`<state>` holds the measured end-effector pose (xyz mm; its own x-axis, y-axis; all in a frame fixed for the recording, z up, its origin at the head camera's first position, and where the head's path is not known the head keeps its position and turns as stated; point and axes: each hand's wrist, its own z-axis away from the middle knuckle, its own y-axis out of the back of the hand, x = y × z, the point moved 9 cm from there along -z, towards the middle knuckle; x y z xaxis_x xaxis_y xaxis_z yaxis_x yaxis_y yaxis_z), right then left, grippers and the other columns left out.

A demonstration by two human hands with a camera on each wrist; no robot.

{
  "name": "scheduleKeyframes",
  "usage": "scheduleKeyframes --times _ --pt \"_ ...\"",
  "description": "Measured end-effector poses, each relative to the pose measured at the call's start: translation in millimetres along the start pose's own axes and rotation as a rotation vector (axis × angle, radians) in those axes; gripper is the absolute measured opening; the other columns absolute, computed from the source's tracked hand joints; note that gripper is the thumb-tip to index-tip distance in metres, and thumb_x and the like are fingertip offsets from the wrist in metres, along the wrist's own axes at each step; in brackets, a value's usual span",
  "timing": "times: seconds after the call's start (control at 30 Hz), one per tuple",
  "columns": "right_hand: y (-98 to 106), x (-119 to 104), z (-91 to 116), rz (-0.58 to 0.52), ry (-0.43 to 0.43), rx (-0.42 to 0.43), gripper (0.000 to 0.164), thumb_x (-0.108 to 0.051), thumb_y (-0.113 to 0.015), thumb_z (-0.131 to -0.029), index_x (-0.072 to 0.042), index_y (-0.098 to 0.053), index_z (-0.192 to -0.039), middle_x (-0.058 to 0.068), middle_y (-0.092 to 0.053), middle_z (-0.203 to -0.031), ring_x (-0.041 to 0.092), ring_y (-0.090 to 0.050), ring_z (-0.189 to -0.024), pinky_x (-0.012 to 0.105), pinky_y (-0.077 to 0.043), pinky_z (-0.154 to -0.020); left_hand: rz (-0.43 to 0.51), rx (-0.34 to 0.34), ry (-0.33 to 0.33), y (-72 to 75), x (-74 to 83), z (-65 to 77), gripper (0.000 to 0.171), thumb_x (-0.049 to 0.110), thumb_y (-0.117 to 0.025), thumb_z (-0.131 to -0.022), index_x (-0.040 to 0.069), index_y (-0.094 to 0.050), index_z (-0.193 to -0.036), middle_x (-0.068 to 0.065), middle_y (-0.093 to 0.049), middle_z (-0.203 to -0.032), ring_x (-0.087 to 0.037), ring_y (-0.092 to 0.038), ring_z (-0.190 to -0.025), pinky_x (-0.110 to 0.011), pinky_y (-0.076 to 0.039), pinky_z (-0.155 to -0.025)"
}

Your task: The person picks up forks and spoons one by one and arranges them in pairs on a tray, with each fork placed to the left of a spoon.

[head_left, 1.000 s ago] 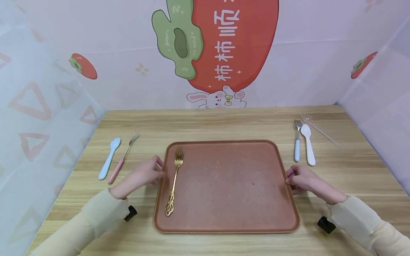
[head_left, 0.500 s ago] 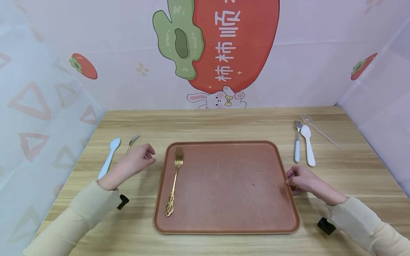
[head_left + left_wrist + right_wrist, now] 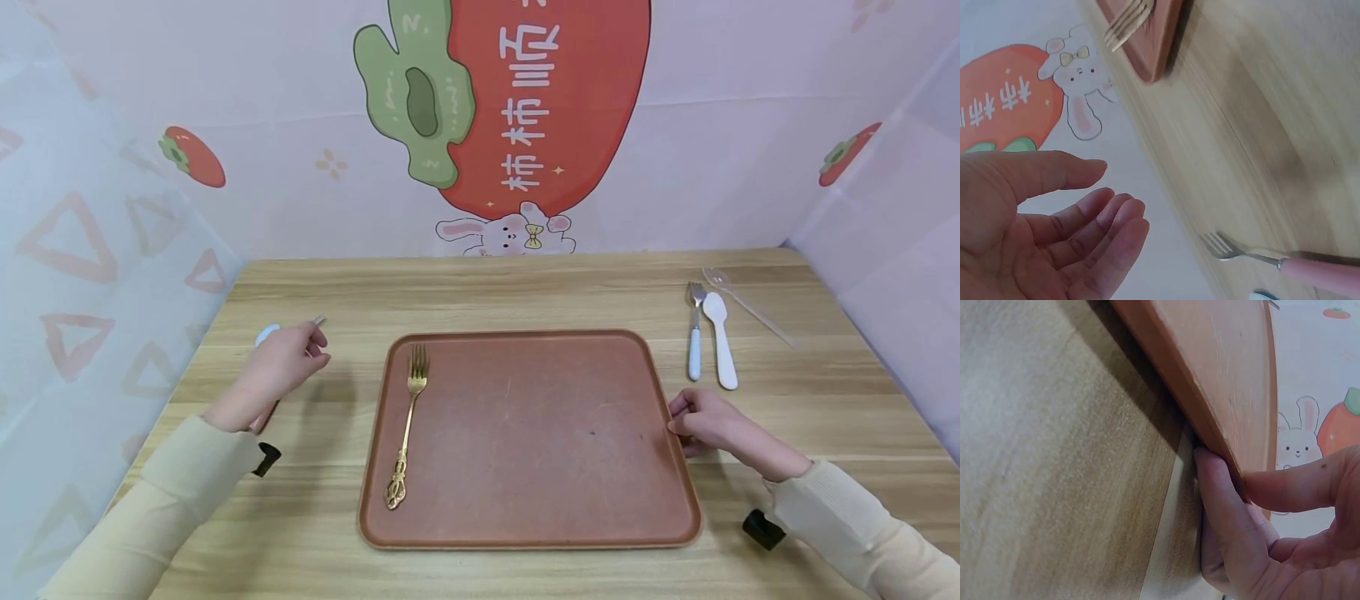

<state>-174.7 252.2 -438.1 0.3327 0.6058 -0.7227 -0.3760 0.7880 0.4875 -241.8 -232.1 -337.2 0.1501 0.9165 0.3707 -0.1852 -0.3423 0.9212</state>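
Observation:
My left hand (image 3: 279, 364) hovers over the left side of the table, its fingers loosely bent and holding nothing. Below it lies a fork with a pink handle (image 3: 1322, 276), mostly covered by the hand in the head view. The bowl of a light blue spoon (image 3: 267, 332) peeks out behind that hand. At the right edge of a brown tray (image 3: 525, 442), my right hand (image 3: 708, 422) pinches the rim, thumb on the rim and fingers against the outer side in the right wrist view. A gold fork (image 3: 408, 421) lies lengthwise inside the tray, along its left side.
Right of the tray's far corner lie a fork with a light blue handle (image 3: 695, 346), a white spoon (image 3: 721, 342) and a clear plastic spoon (image 3: 750, 308). A printed cloth wall (image 3: 300, 200) stands along the wooden table's back edge, with more cloth at both sides.
My left hand has left the tray's left edge and moved left, over the pink-handled fork and light blue spoon. The right hand stays at the tray's rim.

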Motion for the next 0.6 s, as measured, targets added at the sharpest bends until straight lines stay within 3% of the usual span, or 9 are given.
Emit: scheduleKeyframes --times 0.3,0.6 --pt "0.7 -1.2 0.6 0.024 -0.01 0.002 0.021 0.003 -0.052 -0.078 0.013 -0.046 -0.096 0.013 -0.051 -0.081 0.015 -0.055 -0.064 0.032 -0.056 -0.055 0.009 -0.051 0.08 5.7 -26.5 -4.1 0.025 0.014 -0.054 -0.088 -0.006 -0.052 -0.103 -0.02 -0.059 -0.095 -0.028 -0.056 -0.079 -0.037 -0.046 -0.063" --pt "1.2 -0.2 -0.2 0.021 -0.012 0.017 0.02 0.004 -0.052 -0.077 0.013 -0.047 -0.094 0.013 -0.051 -0.079 0.015 -0.055 -0.063 0.032 -0.056 -0.054 -0.032 -0.005 0.118 15.1 -56.3 -6.7 0.025 0.011 -0.05 -0.083 -0.008 -0.051 -0.099 -0.019 -0.057 -0.089 -0.03 -0.053 -0.078 -0.04 -0.045 -0.065"
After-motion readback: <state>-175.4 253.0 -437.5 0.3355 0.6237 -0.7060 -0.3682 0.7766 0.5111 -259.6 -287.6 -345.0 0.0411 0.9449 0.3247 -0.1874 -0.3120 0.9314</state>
